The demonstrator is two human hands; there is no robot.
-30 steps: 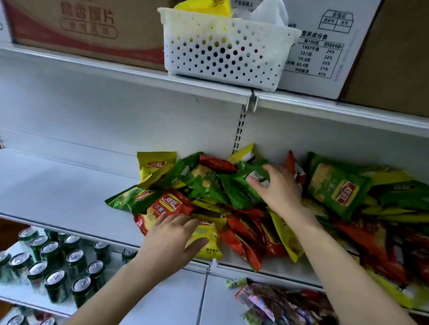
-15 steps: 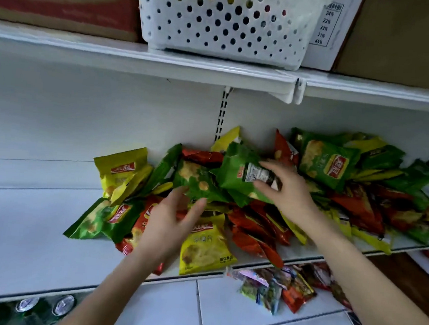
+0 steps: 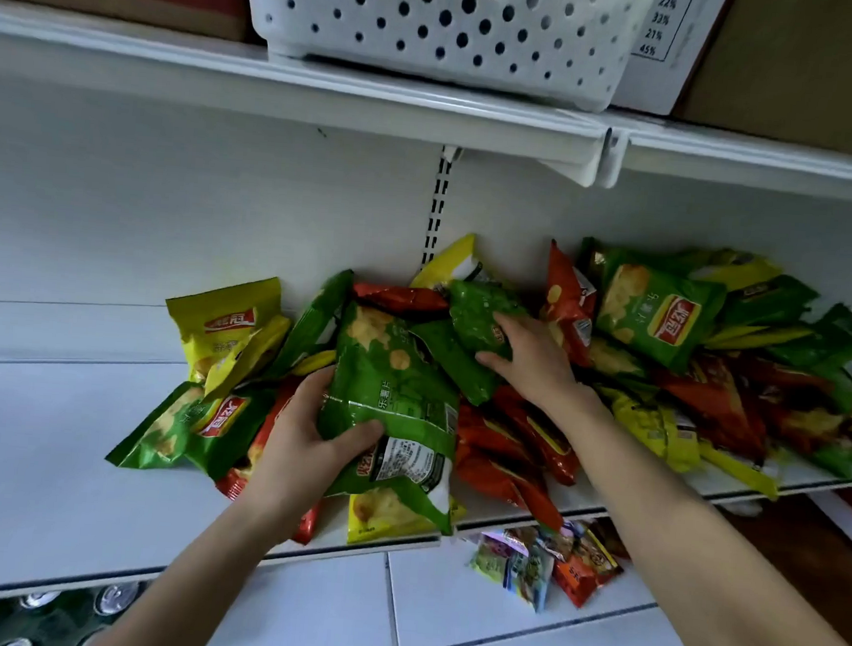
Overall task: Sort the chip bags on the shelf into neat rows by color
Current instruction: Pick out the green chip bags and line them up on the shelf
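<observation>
gripping a crinkled green chip bag (image 3: 392, 401), printed label showing, the left hand (image 3: 302, 445) curled thumb and fingers round it above the shelf (image 3: 72, 448) front. the right hand (image 3: 528, 361) clasped a smaller green bag (image 3: 480, 317) atop the red, yellow and green pile (image 3: 506, 446) farther back on the shelf.

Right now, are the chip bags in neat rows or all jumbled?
Jumbled: green, red and yellow chip bags overlap in one mixed heap on the shelf.
</observation>
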